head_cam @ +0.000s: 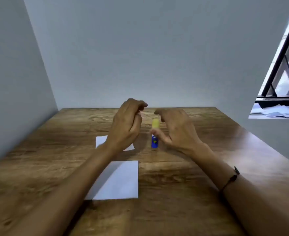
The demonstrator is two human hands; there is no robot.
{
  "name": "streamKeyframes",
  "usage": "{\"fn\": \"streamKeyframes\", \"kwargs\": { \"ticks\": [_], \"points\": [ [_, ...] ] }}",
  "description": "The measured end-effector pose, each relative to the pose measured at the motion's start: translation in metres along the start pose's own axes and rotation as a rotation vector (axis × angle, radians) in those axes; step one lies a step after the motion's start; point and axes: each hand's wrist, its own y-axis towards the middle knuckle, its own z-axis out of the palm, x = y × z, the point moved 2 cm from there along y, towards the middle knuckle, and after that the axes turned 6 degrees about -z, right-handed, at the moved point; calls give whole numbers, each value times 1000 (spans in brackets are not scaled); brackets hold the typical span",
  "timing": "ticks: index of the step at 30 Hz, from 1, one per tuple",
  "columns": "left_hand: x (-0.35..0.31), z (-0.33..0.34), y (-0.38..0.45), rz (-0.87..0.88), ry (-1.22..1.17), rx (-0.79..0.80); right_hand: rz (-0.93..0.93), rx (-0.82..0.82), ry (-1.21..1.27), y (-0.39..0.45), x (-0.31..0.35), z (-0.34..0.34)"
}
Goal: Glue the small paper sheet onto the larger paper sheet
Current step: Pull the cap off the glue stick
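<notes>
A glue stick (154, 141) with a blue body and a yellow cap stands upright on the wooden table (182, 176). My right hand (177, 130) hovers right beside it with fingers spread and curved. The thumb crosses in front of the stick's middle, but the hand is not closed on it. My left hand (127, 125) is raised to the left of the stick, fingers loosely curled, holding nothing. Below it lies a white paper sheet (100, 141), partly hidden by the hand. A second white paper sheet (121, 181) lies nearer to me and looks larger; my left forearm covers its left corner.
Grey walls close the table at the back and on the left. At the right a window with dark bars (283, 68) has scattered papers (274, 111) on its sill. A dark bracelet (232, 178) is on my right wrist.
</notes>
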Motion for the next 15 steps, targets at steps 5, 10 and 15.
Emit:
{"fn": "streamKeyframes", "kwargs": {
  "ticks": [5, 10, 15],
  "points": [
    [24, 18, -11, -89, -79, 130, -18, 52, -22, 0, 0, 27],
    [26, 34, -17, -133, -78, 302, 19, -83, 159, -1, -7, 27],
    [19, 38, -22, -68, -92, 256, 29, -194, 290, -1, -1, 23]
  ]
}}
